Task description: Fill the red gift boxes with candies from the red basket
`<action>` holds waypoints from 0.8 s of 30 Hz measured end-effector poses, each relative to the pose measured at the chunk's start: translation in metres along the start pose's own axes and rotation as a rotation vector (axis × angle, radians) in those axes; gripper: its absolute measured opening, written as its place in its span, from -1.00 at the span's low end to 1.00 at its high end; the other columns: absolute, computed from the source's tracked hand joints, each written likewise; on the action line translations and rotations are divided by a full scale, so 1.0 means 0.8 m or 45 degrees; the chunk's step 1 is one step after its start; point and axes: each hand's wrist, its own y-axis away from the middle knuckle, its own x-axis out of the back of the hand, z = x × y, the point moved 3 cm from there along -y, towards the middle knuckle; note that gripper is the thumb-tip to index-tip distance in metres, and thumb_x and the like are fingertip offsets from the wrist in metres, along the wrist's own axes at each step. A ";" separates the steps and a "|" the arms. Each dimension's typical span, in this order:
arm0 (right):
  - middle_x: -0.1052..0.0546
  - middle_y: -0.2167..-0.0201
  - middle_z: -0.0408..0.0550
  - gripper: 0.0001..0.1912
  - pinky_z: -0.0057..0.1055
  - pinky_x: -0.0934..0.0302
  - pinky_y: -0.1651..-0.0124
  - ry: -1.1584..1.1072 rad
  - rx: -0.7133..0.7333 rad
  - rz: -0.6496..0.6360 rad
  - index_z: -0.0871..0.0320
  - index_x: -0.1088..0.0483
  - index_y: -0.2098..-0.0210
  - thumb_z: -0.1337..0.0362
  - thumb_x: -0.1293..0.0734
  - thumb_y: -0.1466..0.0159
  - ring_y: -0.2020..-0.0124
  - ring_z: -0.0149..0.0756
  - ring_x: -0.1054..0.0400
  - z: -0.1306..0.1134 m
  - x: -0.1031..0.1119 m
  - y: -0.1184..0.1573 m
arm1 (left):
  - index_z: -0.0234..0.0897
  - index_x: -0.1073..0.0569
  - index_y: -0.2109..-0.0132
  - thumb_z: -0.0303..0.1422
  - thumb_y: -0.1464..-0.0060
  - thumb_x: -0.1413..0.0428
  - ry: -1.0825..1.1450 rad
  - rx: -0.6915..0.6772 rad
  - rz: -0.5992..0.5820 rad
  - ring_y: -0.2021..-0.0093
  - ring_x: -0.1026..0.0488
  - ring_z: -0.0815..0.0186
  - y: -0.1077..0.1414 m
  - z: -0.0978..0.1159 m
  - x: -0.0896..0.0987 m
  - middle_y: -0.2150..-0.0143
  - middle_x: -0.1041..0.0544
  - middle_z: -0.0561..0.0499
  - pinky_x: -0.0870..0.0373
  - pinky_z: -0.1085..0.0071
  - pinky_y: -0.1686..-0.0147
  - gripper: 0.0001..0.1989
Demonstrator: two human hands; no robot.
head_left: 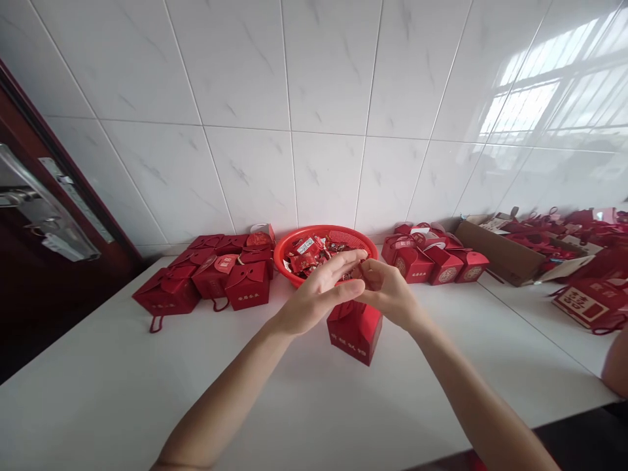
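Your L hand [324, 292] is open, fingers extended, thumb apart; your R hand [391, 296] has fingers curled, but whether it grips anything can't be told. Both are at the top of the red box [354, 333], upright on the desk [314, 405] just below ctr frame; contact unclear. The basket [280, 261] of wrapped pcs [303, 261] sits just beyond, prob. for short reach. L box grp [248, 288] and R box grp [444, 267] flank it, presumably so they don't crowd your hands.

Left fingers [338, 265], right fingers [381, 273] over red box [350, 333]; basket [280, 252] of packets [305, 259] behind.
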 end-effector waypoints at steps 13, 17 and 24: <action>-0.37 0.55 -0.20 -0.84 -0.46 -0.09 0.45 -0.059 -0.001 0.022 0.12 -0.20 0.55 0.33 -0.32 -0.05 0.48 -0.40 -0.21 0.009 -0.027 0.021 | -0.14 -0.39 -0.22 -0.27 -0.09 -0.25 -0.143 -0.036 -0.002 -0.41 -0.07 0.01 0.014 0.007 -0.011 -0.36 -0.26 -0.13 -0.31 0.09 -0.24 -0.46; -0.45 0.52 -0.17 -0.94 -0.43 -0.18 0.41 -0.139 -0.009 0.043 0.13 -0.33 0.48 0.31 -0.32 -0.08 0.44 -0.35 -0.31 0.015 -0.022 0.021 | -0.13 -0.37 -0.24 -0.27 -0.10 -0.25 -0.137 -0.029 -0.024 -0.41 -0.07 0.00 0.013 0.004 -0.012 -0.38 -0.22 -0.13 -0.34 0.11 -0.23 -0.44; -0.57 0.48 -0.07 -0.92 -0.29 -0.36 0.27 0.134 -0.063 0.314 0.16 -0.51 0.46 0.31 -0.36 -0.04 0.45 -0.26 -0.45 0.014 0.106 0.017 | -0.09 -0.45 -0.17 -0.25 -0.16 -0.21 -0.396 -0.110 0.064 -0.34 -0.21 0.05 0.017 0.020 0.019 -0.35 -0.27 -0.04 -0.28 0.13 -0.27 -0.58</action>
